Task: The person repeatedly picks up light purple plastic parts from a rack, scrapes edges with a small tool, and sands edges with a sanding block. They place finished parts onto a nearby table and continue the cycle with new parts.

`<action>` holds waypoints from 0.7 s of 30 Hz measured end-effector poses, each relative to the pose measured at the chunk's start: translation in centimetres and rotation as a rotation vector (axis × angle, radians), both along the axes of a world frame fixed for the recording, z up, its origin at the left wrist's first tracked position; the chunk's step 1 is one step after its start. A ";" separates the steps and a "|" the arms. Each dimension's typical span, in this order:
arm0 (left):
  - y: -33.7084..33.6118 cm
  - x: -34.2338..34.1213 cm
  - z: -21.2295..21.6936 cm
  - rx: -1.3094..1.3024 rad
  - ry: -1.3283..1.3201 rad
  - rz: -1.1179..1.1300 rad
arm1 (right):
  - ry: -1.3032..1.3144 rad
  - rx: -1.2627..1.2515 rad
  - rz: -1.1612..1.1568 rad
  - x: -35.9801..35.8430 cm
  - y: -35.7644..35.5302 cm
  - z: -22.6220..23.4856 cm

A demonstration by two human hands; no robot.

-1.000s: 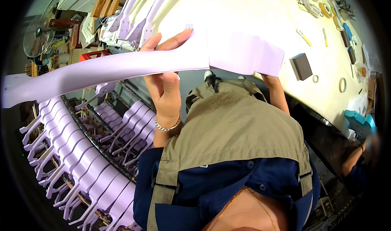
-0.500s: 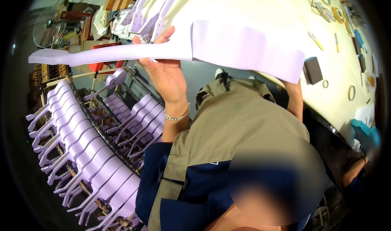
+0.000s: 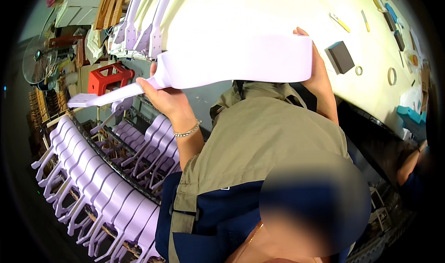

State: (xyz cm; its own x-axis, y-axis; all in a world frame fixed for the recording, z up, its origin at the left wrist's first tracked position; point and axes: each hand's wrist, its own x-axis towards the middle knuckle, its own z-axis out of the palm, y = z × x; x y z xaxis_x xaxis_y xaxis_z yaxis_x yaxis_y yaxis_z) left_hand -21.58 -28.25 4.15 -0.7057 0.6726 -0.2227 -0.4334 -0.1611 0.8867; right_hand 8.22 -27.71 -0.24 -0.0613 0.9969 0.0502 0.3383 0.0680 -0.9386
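Observation:
A lilac, unstrung small guitar (image 3: pixel 241 59) is held crosswise in front of me, its curved side facing up toward me and its headstock pointing left. My left hand (image 3: pixel 169 101) grips the neck close to where it joins the body, with the thumb on the near side. At the far right end of the body, my right hand (image 3: pixel 319 73) holds the rounded tail, fingertips showing over its upper edge. Most of the right palm is hidden behind the guitar. Bright light washes out the body's surface.
Many lilac guitars hang in a row on a rack (image 3: pixel 97 165) at lower left. A cream worktable (image 3: pixel 371 91) bears a dark block (image 3: pixel 340 57), a yellow-handled cutter (image 3: pixel 340 22) and tape rolls. A red stool (image 3: pixel 109 80) stands at left; another person's arm (image 3: pixel 410 163) shows at right.
The guitar has turned, bringing its body left and its headstock lower. My left hand now sits nearer the body, and my right hand has come up round the tail.

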 end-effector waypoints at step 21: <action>-2.8 -2.5 -10.9 -0.141 -0.701 -0.637 | -0.012 0.388 0.298 -2.1 1.6 3.8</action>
